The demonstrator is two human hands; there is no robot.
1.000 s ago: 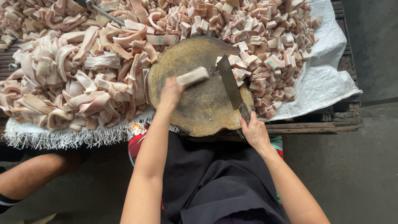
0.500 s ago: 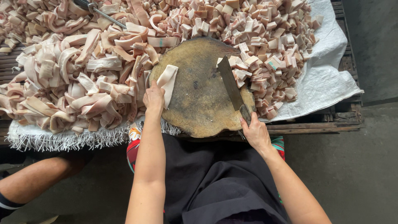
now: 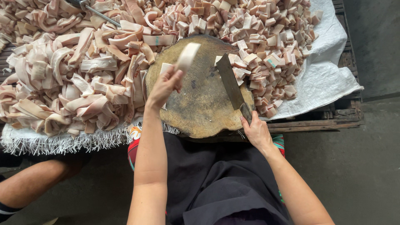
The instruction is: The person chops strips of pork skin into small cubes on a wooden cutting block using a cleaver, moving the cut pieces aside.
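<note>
My left hand (image 3: 163,86) grips a pale strip of pork skin (image 3: 187,55) and holds it up over the left part of a round wooden chopping block (image 3: 200,104). Another strip (image 3: 165,68) lies on the block just under that hand. My right hand (image 3: 255,130) is closed on the handle of a cleaver (image 3: 230,82), whose blade rests flat on the right side of the block, pointing away from me.
A heap of long skin strips (image 3: 71,71) fills the left of a white woven sheet (image 3: 325,79). Several small cut pieces (image 3: 258,37) pile up at the back right. A wooden pallet (image 3: 316,123) lies beneath. Another person's leg (image 3: 33,183) is at lower left. A metal tool (image 3: 98,12) sticks out at the back.
My left hand went to the strip pile at the block's left edge, then lifted a strip up over the block. The cleaver and my right hand stayed in place.
</note>
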